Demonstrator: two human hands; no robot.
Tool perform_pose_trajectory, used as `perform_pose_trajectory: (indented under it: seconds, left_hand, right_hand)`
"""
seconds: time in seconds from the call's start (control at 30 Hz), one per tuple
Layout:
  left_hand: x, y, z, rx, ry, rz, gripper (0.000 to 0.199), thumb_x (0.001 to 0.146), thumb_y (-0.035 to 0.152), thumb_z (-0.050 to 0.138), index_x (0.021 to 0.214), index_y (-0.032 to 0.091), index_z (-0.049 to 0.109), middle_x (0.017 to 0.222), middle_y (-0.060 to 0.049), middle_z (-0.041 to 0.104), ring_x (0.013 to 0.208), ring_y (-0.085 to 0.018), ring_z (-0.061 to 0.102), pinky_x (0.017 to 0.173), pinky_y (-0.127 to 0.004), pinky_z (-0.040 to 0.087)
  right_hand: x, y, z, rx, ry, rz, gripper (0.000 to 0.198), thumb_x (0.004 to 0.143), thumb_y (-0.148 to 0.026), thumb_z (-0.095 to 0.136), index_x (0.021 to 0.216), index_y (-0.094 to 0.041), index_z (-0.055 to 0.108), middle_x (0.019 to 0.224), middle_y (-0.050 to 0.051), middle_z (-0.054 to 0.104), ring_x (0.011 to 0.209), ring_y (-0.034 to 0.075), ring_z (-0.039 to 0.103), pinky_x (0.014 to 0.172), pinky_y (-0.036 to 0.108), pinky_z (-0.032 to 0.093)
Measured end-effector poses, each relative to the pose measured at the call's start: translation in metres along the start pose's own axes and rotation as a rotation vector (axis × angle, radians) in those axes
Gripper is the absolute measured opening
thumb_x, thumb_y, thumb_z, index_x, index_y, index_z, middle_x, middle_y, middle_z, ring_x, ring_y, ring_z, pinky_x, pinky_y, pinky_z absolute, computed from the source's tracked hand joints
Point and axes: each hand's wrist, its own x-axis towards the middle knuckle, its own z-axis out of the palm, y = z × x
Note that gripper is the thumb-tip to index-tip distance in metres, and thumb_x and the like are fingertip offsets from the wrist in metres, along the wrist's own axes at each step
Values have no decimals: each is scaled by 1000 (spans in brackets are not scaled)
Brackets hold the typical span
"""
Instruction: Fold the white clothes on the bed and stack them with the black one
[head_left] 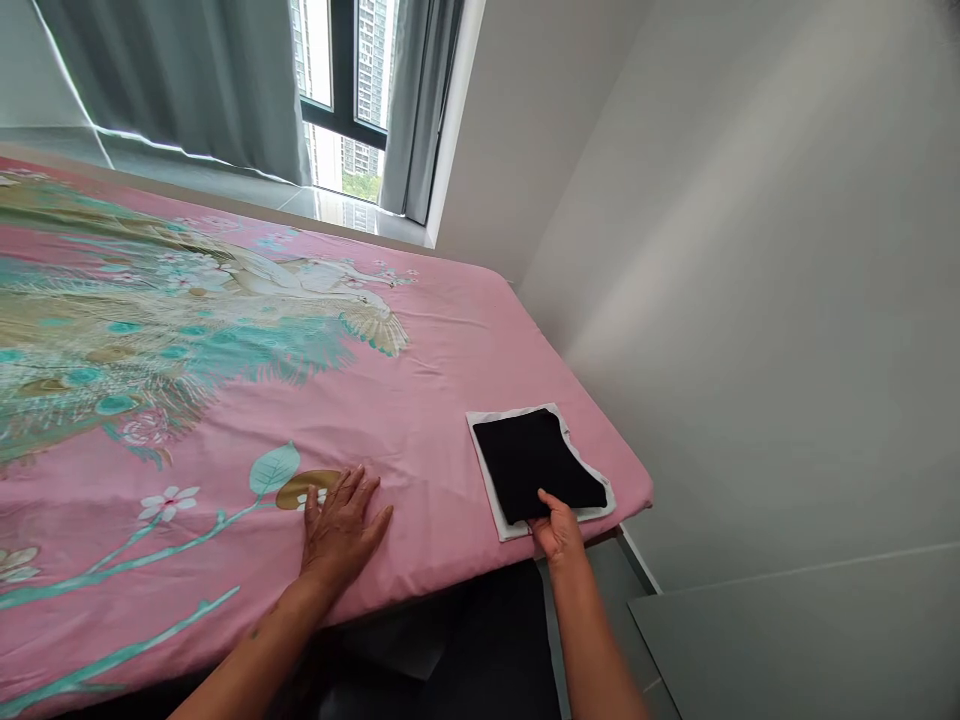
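My left hand (341, 525) lies flat on the pink printed bed sheet (435, 470), fingers spread, with nothing in it. Near the bed's right corner, a folded black cloth (525, 460) rests on top of a folded white cloth (484, 470), whose edges show all around it. My right hand (556, 525) grips the near edge of the black cloth, thumb on top and fingers below. Whether those fingers also hold the white cloth, I cannot tell.
A grey wall (787, 350) runs along the bed's right side. Beyond the far edge stand a window (345, 100) and grey curtains (202, 80). Tiled floor (622, 610) shows below the right corner. The sheet carries a large peacock and flower print.
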Motion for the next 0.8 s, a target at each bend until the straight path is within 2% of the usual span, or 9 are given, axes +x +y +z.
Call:
perform_pose_trajectory:
  seconds: [0.13, 0.3, 0.43, 0.57, 0.63, 0.7, 0.8]
  left_hand:
    - [0, -1, 2, 1, -4, -2, 43, 84, 42, 47, 122, 23, 55, 140, -10, 45, 132, -26, 35, 111, -56, 5]
    - [1, -2, 2, -15, -10, 2, 44, 84, 42, 47, 123, 24, 54, 140, -10, 45, 132, -27, 35, 110, -56, 5]
    - [0, 0, 0, -22, 3, 0, 43, 83, 42, 48, 122, 24, 55, 140, -10, 45, 132, -27, 36, 110, -57, 6]
    - [0, 1, -2, -12, -8, -1, 42, 83, 41, 48, 121, 23, 55, 140, -11, 45, 131, -27, 36, 110, -56, 5]
    - [-1, 2, -3, -7, -12, 1, 43, 84, 42, 48, 121, 23, 55, 140, -10, 45, 131, -27, 36, 111, -56, 5]
    - [-1, 2, -3, -9, -7, 4, 43, 84, 42, 48, 122, 24, 55, 140, -10, 46, 132, -27, 36, 111, -56, 5]
    - [0, 1, -2, -13, 4, 4, 43, 84, 42, 47, 122, 24, 55, 139, -10, 46, 131, -27, 36, 111, -56, 5]
  right_hand:
    - [-6, 7, -9, -20, -11, 2, 29, 65, -4, 64, 91, -16, 60, 80, -1, 70, 73, 16, 67, 68, 31, 59]
    - [-6, 13, -3, -38, 50, -49, 30, 62, -4, 66, 88, -18, 59, 77, -3, 69, 72, 15, 66, 68, 33, 59]
    - [-10, 19, -2, -45, 31, -72, 36, 59, -8, 71, 91, -19, 59, 80, -3, 69, 75, 17, 66, 67, 35, 60]
    - [-17, 20, -9, -172, -7, -83, 38, 54, -12, 76, 86, -17, 55, 76, -1, 67, 69, 18, 65, 60, 35, 59]
    - [-21, 18, -18, -286, 8, -138, 41, 54, -18, 78, 85, -18, 50, 72, -2, 64, 64, 17, 63, 58, 37, 58]
    - [-23, 13, -32, -476, 93, -255, 44, 57, -28, 78, 87, -20, 47, 71, -3, 61, 61, 17, 61, 59, 37, 56]
    - [-21, -4, -57, -873, 370, -508, 46, 62, -42, 74, 93, -20, 48, 79, 3, 60, 73, 21, 61, 72, 39, 53]
